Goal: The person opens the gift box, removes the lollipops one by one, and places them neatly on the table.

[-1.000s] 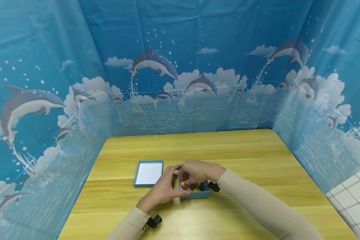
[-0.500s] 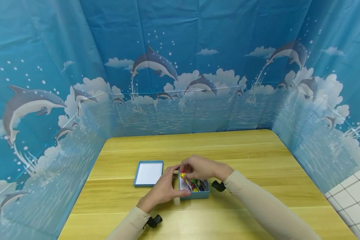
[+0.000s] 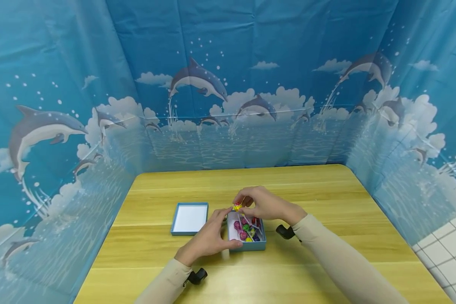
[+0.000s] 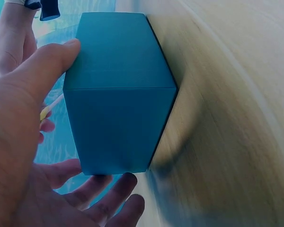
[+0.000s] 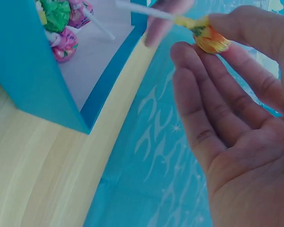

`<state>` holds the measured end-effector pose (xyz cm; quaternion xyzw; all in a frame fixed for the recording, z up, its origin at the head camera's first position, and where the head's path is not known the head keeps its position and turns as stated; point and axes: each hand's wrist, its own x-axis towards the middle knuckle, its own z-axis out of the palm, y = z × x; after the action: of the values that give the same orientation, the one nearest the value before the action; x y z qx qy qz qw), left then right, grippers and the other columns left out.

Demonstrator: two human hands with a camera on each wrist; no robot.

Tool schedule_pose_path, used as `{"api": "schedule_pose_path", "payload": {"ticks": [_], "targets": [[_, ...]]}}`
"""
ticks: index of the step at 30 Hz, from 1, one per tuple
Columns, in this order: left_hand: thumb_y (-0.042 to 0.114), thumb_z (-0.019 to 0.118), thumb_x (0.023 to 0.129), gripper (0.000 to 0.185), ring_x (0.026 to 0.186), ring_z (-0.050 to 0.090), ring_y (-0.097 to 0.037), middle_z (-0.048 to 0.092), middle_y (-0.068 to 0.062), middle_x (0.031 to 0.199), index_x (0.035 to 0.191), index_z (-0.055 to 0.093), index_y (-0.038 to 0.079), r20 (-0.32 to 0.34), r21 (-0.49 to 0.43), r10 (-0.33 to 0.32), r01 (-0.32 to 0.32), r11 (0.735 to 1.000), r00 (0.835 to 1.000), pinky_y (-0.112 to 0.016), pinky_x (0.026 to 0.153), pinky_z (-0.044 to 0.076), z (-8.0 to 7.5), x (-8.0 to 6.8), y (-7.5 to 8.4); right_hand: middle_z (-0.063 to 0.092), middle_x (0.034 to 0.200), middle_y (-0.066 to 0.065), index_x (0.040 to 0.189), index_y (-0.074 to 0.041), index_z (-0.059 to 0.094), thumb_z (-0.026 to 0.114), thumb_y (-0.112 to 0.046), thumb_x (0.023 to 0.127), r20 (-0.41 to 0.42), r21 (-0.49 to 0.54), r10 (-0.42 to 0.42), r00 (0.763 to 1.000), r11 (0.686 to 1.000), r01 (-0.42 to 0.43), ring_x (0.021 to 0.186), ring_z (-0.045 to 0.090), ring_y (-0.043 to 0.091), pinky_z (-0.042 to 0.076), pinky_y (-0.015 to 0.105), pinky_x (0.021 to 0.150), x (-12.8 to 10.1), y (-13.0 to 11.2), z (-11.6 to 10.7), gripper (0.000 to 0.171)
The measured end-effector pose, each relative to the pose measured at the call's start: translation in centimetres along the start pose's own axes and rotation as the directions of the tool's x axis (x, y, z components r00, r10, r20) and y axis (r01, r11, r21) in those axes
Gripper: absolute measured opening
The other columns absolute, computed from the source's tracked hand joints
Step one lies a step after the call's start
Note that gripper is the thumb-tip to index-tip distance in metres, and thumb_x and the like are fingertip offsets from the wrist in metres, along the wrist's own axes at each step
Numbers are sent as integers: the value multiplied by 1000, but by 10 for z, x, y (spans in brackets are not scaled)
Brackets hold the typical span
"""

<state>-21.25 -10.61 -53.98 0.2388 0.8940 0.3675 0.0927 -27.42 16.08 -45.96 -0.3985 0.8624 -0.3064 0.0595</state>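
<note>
A blue box [image 3: 251, 246] with a white inside stands uncovered on the table. Several wrapped lollipops [image 3: 246, 228] in pink, green, red and yellow lie inside, their white sticks crossing. My left hand [image 3: 209, 238] grips the box from its left, thumb at the near side and fingers by the far corner; the left wrist view shows the thumb on the edge of a blue wall [image 4: 120, 127]. Above the far end of the box, my right hand [image 3: 267, 206] pinches a yellow lollipop [image 5: 210, 40] by its wrapped head. In the right wrist view its white stick points left, toward the box.
Left of the box lies a shallow blue-edged lid [image 3: 190, 218], its white inside up. All of this is on a yellow wood-grain table [image 3: 289, 270]. A dolphin-print curtain [image 3: 228, 139] hangs round the back and sides. White tiles [image 3: 446, 253] show at right.
My right hand has risen out of the box and moved toward its far side with the yellow lollipop, uncovering the other lollipops. My left hand has stayed on the box.
</note>
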Motion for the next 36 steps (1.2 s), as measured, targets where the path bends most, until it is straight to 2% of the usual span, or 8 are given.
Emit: {"api": "schedule_pose_path", "payload": {"ticks": [6,14,22,28,33,36], "targets": [[67,91,96,119,160,57,-37,47,-16,178,185,32,15,6,9,-13,13,1000,1000,-65,130,51,0,2,-1,82,133,7,138,-13,79,78,-9,111,-67,42,14,998,999,-11,115,84,21,71,49,101,-7,9,-3,27],[67,91,95,119,158,59,-37,50,-16,175,185,32,17,3,-8,-15,15,1000,1000,-64,130,52,1,4,-5,81,128,3,136,-15,81,81,-9,110,-112,-2,37,993,999,-38,105,80,13,71,43,98,-22,27,-8,27],[65,93,95,118,158,58,-36,50,-16,175,185,32,19,-7,-27,-13,13,1000,1000,-66,130,51,3,3,-8,82,127,1,137,-15,81,82,-8,109,-128,8,100,987,995,-99,106,79,16,71,42,98,-39,50,-9,29],[64,94,94,118,160,56,-38,49,-17,176,185,32,19,-5,-42,-26,26,999,1000,-67,131,50,3,3,-9,83,128,5,140,-10,79,84,-6,108,-146,16,135,980,991,-135,108,80,20,70,41,97,-48,67,-8,33],[63,94,94,118,161,55,-39,49,-18,177,185,33,18,-4,-61,-21,21,998,1000,-67,132,49,2,4,-8,83,129,9,135,-5,79,84,-5,108,-152,12,154,976,988,-154,109,81,25,70,46,96,-54,83,-5,28],[63,94,94,118,160,56,-38,50,-18,175,184,33,18,-7,-60,-16,16,998,1000,-66,132,49,2,4,-8,84,127,7,134,-3,80,84,-5,107,-142,7,173,975,985,-174,107,80,24,70,46,96,-56,90,-2,27]]}}
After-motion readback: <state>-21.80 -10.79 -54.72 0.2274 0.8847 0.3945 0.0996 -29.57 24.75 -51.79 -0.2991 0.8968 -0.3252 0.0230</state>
